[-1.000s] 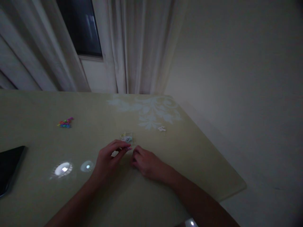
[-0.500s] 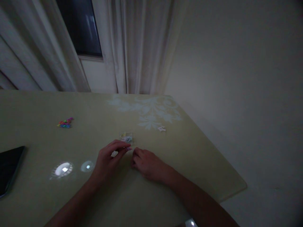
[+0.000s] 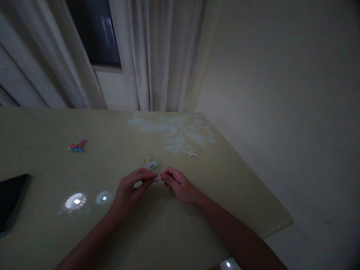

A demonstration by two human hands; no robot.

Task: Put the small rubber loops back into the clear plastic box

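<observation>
My left hand (image 3: 134, 186) is closed in a pinch on a small pinkish-purple piece (image 3: 156, 180), which pokes out past the fingertips. Just to its right, my right hand (image 3: 177, 184) is also closed, thumb against forefinger; whatever it may hold is too small to make out. A narrow gap separates the two sets of fingertips. Right behind them lies a small clear box (image 3: 154, 160) with several pale ring-like pieces (image 3: 152, 165) in it, partly covered by my left fingers.
A little heap of brightly coloured pieces (image 3: 77, 146) lies at the back left. Farther right are small white pieces (image 3: 192, 153). A dark tablet or phone (image 3: 12, 200) rests at the left edge. The pale green table (image 3: 174, 240) ends at a wall (image 3: 295, 131) and curtains (image 3: 168, 56).
My right hand has shifted slightly up and turned, so its thumb and fingertips now show. The left hand has edged a little right with the pinkish piece.
</observation>
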